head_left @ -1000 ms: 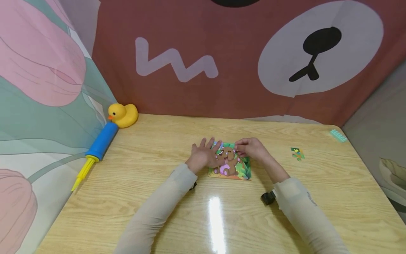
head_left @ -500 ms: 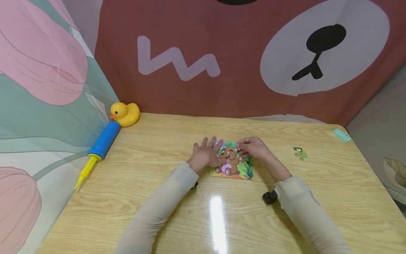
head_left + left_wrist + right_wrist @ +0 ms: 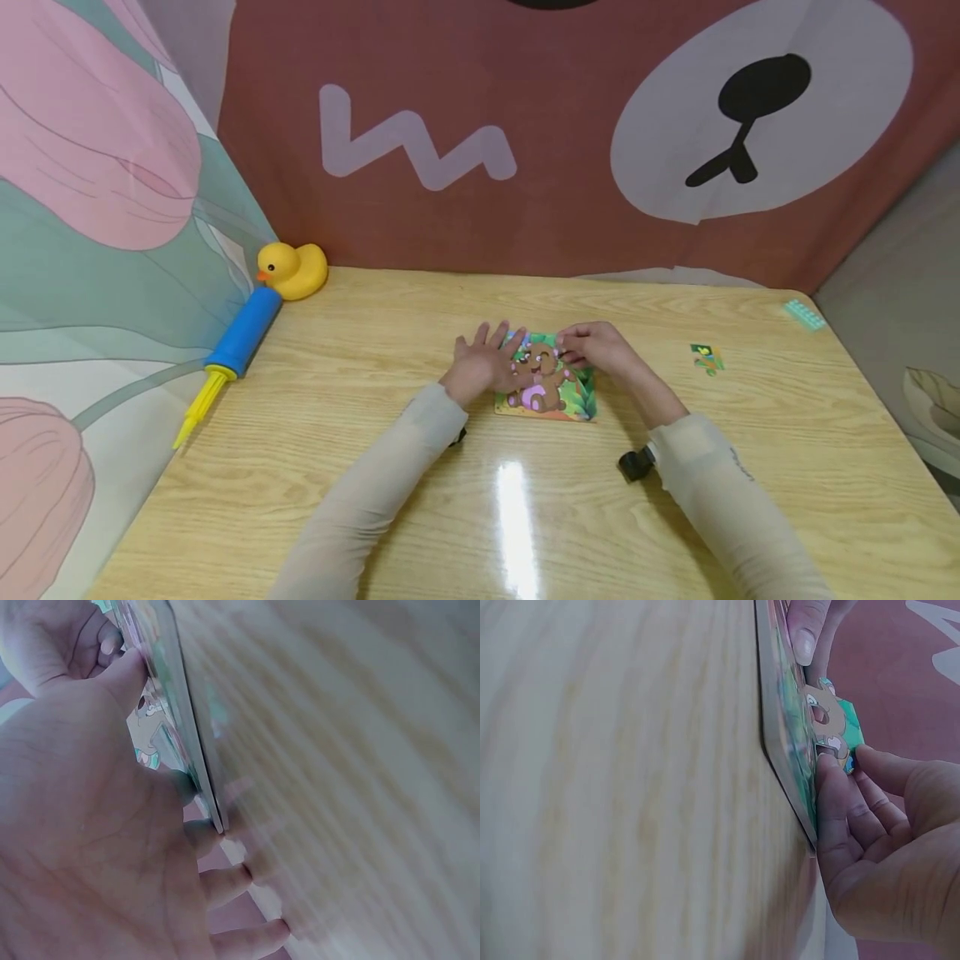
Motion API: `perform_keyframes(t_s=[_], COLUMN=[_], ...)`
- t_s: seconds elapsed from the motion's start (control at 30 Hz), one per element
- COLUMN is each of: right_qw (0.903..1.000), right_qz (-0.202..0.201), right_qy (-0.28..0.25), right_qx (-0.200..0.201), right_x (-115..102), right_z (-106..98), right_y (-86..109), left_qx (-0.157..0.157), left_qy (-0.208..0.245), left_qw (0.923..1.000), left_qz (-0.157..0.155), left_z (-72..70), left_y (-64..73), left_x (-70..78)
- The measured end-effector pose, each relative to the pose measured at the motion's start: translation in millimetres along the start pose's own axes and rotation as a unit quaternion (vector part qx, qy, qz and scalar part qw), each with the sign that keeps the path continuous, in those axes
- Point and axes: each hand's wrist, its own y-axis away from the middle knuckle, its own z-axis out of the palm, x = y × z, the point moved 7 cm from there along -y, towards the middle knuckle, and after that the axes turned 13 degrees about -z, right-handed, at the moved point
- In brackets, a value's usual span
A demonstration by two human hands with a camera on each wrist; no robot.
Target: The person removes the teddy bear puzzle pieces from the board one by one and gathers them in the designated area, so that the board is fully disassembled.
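A flat bear jigsaw puzzle [image 3: 582, 403] lies on the wooden table with both hands at it. My left hand [image 3: 483, 367] has its fingers spread and straight over the puzzle's left side; in the left wrist view its fingertips touch the table past the puzzle's edge. Thumb and forefinger of my right hand [image 3: 596, 346] pinch a puzzle piece [image 3: 831, 720] at the puzzle's upper right. The right wrist view shows this piece, with part of the bear's face and a green corner, tilted up from the board. The left thumb [image 3: 805, 641] is close beside it.
To the right lies another small patch of puzzle [image 3: 707, 358], yellow and green. A mint toy brick [image 3: 805, 315] is at the far right corner. A yellow rubber duck [image 3: 294, 271] and a blue hand pump [image 3: 243, 332] stand along the left edge, by the printed cloth walls.
The view shifts slightly with the head. Both hands stay in nearly the same place, the right one still pinching the puzzle piece.
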Motion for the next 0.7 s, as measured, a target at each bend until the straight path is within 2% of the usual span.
perform_keyframes(t_s=[0.7], right_qw=[0.9999], right_qz=[0.008], right_qy=[-0.009], right_qx=[0.003], right_x=[1.7], right_z=[-0.5], right_y=[-2.4], left_qx=[0.005], left_qy=[-0.003], left_qw=[1.0000], left_qz=[0.003], left_z=[-0.2], left_y=[-0.8], left_x=[0.6])
